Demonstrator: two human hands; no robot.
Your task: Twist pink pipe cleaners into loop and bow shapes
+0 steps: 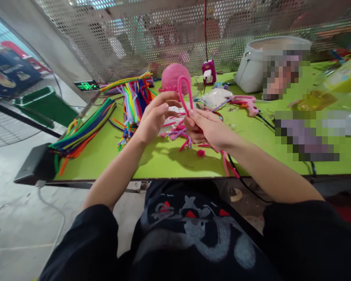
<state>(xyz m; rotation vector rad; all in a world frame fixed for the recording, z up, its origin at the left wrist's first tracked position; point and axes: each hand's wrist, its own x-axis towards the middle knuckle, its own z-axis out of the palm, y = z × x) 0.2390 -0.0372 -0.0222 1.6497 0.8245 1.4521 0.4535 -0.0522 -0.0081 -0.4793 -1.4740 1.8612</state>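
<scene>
A pink pipe cleaner [185, 90] bent into a tall loop stands up between my hands over the green table [169, 160]. My right hand [206, 128] pinches the loop's lower ends. My left hand [155, 115] is raised beside it, fingertips touching the loop's left side. Below the hands lie short pink and purple pipe cleaner pieces [183, 136]. A pink ball [175, 76] made of fuzzy material sits just behind the loop.
Bundles of coloured pipe cleaners [84, 130] lie at left, and another bundle [134, 99] at centre. A pink glue gun [247, 102], a white bag [253, 62], a charger [209, 72] and a perforated metal screen [152, 31] are at the back. A green bin [46, 103] stands off the table.
</scene>
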